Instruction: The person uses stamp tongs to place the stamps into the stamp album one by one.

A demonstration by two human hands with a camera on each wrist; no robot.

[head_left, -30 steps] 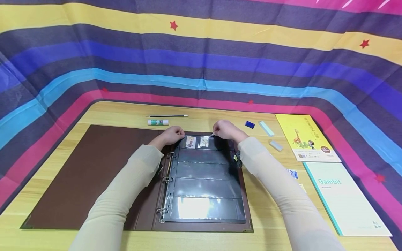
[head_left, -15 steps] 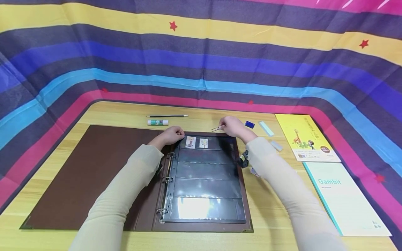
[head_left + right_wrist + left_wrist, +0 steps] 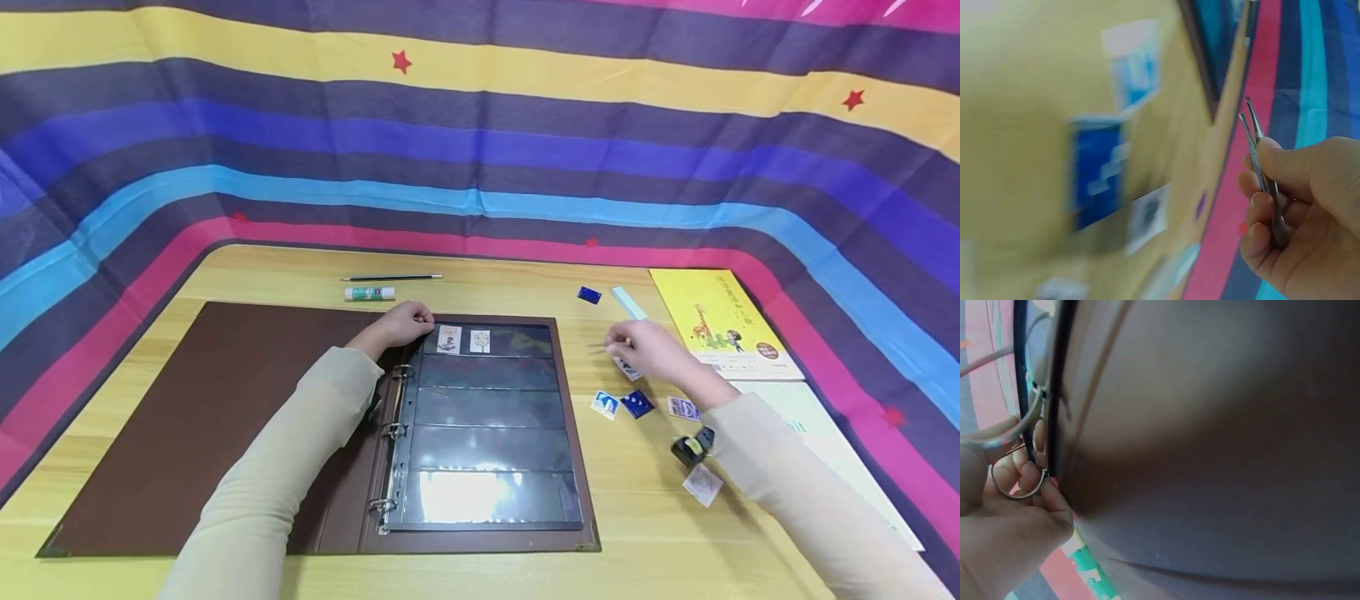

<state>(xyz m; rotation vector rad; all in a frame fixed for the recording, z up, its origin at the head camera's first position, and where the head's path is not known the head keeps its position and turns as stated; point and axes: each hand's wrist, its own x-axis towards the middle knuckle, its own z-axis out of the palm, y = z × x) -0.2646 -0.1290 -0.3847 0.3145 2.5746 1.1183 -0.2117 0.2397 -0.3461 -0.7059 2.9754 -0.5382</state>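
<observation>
A brown ring binder album (image 3: 247, 417) lies spread on the table, its black stamp page (image 3: 491, 408) divided into clear pockets. Two stamps sit in the top pocket: a reddish one (image 3: 449, 340) and one with a tree picture (image 3: 480, 341). My left hand (image 3: 397, 323) pinches the page's upper left corner, beside the top ring; the left wrist view shows its fingers (image 3: 1054, 497) there. In my right hand (image 3: 648, 348) are metal tweezers (image 3: 1254, 150), tips slightly apart with nothing between them. That hand hovers above loose stamps, partly covering one (image 3: 627, 368).
Right of the album lie loose stamps: light blue (image 3: 606, 405), dark blue (image 3: 637, 404), purple (image 3: 683, 407) and pale (image 3: 702, 485). A blue item (image 3: 588, 295), glue stick (image 3: 370, 293) and pencil (image 3: 393, 277) lie behind. A yellow book (image 3: 723, 325) and notebook (image 3: 840, 458) border the right.
The right hand has left the tree stamp in the top pocket and swung right and nearer, tweezers in its grip, to the loose stamps. The left hand stays at the page corner.
</observation>
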